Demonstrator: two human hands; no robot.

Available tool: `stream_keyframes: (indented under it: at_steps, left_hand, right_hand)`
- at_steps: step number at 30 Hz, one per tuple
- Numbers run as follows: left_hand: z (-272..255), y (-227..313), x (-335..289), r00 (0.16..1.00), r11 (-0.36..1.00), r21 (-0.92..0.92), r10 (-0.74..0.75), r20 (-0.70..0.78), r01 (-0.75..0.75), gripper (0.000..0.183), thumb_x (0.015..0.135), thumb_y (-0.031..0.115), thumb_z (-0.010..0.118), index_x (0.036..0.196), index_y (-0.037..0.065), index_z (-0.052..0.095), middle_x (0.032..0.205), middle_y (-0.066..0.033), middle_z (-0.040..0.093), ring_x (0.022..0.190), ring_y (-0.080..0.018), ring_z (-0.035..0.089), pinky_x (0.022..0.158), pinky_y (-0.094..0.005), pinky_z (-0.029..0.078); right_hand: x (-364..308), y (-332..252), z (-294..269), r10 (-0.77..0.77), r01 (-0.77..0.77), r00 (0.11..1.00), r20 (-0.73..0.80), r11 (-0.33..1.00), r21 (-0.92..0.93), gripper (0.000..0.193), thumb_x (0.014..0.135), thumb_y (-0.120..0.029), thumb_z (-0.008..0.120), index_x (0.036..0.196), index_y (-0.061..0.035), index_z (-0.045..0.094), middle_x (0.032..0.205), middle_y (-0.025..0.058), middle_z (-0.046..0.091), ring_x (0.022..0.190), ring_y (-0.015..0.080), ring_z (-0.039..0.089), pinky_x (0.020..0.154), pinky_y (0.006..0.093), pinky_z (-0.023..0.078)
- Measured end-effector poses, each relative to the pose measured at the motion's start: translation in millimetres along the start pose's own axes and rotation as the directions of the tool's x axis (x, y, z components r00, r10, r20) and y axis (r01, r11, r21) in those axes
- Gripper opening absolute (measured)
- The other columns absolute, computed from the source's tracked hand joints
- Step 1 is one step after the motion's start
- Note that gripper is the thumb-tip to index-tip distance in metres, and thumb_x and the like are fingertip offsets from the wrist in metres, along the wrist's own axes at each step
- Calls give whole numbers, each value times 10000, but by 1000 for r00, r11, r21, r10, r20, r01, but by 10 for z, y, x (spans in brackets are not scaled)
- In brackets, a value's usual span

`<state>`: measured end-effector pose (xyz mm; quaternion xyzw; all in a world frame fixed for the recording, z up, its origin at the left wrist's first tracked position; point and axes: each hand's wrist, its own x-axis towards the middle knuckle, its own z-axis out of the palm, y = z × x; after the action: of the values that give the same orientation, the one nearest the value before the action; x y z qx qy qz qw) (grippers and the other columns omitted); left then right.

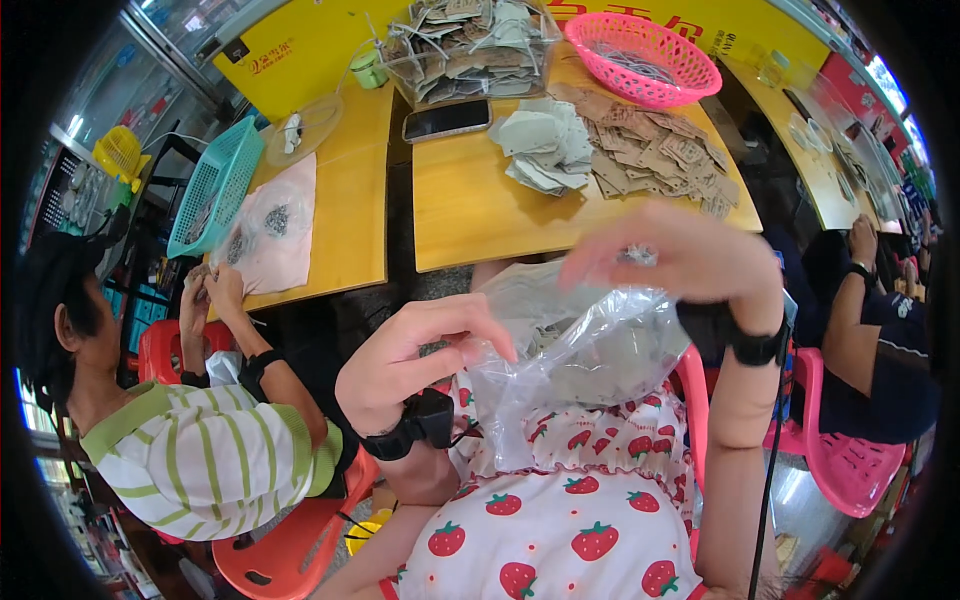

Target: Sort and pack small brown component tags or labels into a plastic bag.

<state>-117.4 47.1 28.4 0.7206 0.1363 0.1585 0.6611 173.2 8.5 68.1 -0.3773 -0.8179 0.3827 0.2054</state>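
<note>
A clear plastic bag (560,345) lies open across my lap, with pale flat pieces inside that show dimly through the film. My left hand (430,345) pinches the bag's edge between thumb and fingers. Over the bag's far right side is my right hand (665,250), smeared by motion. A small shiny clump (640,255) shows at that hand; whether it is gripped or just bag film, I cannot tell. Beyond the bag, on the yellow table (470,220), sit a pile of pale grey-green cards (548,145) and a larger spread of brown cards (655,150).
A phone (447,121) lies left of the cards. Behind stand a clear bin (470,70) heaped with cards and a pink basket (650,65) of thin strands. People work on both sides; the left one (200,450) sits by a teal basket (220,185).
</note>
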Motion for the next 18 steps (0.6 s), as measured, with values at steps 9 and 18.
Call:
stream_keyframes:
  at_steps: [9, 18]
  left_hand:
    - [223, 77, 76, 978, 993, -17, 113, -176, -118, 155, 859, 91, 538, 936, -9, 628, 883, -43, 575, 801, -125, 521, 708, -258, 404]
    - [198, 91, 84, 984, 988, 66, 145, -101, -138, 168, 828, 66, 537, 926, -21, 643, 866, -72, 607, 804, -150, 554, 699, -256, 421]
  right_hand:
    - [-400, 80, 773, 525, -477, 842, 124, 832, -283, 310, 722, -116, 680, 1022, -39, 655, 806, 145, 670, 772, 335, 649, 742, 403, 514]
    - [-284, 549, 1175, 284, -367, 923, -259, 853, -372, 830, 521, -76, 815, 1266, 14, 461, 1309, 172, 451, 1253, 389, 393, 1006, 439, 387]
